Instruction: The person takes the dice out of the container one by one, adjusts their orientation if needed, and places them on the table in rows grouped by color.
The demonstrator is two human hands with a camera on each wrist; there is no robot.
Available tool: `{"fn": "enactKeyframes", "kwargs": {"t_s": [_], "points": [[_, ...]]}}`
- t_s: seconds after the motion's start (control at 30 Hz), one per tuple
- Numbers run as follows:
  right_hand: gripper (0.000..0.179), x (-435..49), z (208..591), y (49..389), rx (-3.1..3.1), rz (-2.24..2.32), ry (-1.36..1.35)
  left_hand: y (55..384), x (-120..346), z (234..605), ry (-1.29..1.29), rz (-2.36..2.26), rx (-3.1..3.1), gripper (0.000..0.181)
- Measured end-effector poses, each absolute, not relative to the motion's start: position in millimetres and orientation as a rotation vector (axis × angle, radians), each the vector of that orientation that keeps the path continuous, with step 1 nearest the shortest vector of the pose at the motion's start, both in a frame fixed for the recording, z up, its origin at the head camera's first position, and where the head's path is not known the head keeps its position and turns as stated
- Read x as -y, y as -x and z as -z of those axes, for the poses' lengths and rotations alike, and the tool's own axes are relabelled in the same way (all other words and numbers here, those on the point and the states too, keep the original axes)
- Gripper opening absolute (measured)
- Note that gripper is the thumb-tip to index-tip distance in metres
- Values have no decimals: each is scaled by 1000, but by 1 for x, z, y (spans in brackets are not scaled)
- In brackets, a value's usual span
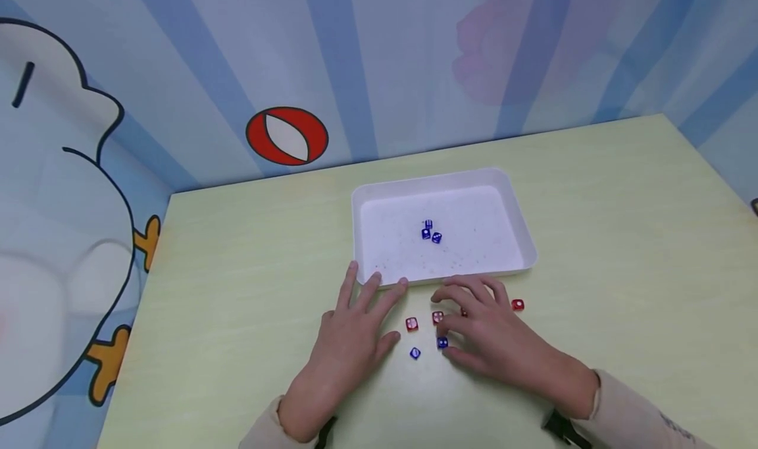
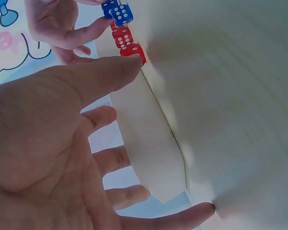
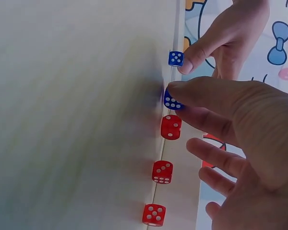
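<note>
My right hand (image 1: 494, 334) pinches a blue die (image 3: 172, 99) between thumb and index finger, low over the table in front of the tray. Its other fingers spread loosely toward the tray's near wall. My left hand (image 1: 351, 343) lies with fingers extended, the fingertips at the near left edge of the white tray (image 1: 521, 225). Near the left thumb sits another blue die (image 1: 415, 353), held by neither hand. Several red dice form a row below the tray, among them a red die (image 1: 411, 324) between the hands and another (image 1: 518, 304) beyond the right hand.
Inside the tray, three blue dice (image 1: 426, 234) sit close together near its middle. The pale yellow-green table (image 1: 249, 271) extends to both sides. Behind it stands a blue striped wall (image 1: 403, 60) with cartoon figures.
</note>
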State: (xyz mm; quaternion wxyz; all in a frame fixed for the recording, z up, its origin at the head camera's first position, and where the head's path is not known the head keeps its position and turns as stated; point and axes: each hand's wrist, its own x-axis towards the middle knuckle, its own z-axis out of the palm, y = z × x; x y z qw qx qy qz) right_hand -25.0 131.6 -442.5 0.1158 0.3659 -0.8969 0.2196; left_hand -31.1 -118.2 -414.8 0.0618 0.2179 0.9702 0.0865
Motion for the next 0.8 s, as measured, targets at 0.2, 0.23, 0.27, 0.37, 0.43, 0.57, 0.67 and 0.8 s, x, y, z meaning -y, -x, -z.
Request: {"fn": "enactKeyframes", "kwargs": {"t_s": [0.2,0.23,0.27,0.37,0.43,0.57,0.67,0.8], "points": [[22,-130,444,27,2621,-653,-1099,31,119,414,-654,-255,-2936,69],[23,-130,444,27,2616,-657,-1104,31,119,414,-651,-254,-2934,69],[23,-130,444,27,2611,-661,-1109,31,119,414,-648,-254,-2932,69],[23,-129,443,26,2606,-665,-1113,31,118,414,-640,-251,-2926,69],[21,-129,443,26,2606,-674,-1105,31,118,414,-643,-248,-2929,69],[14,-128,440,27,2564,-647,-1077,30,119,415,-671,-235,-2958,69],[8,-130,437,29,2525,-595,-1048,30,119,415,-692,-224,-2985,68],[11,-133,433,35,2505,-551,-1009,30,119,417,-699,-218,-3008,66]]}}
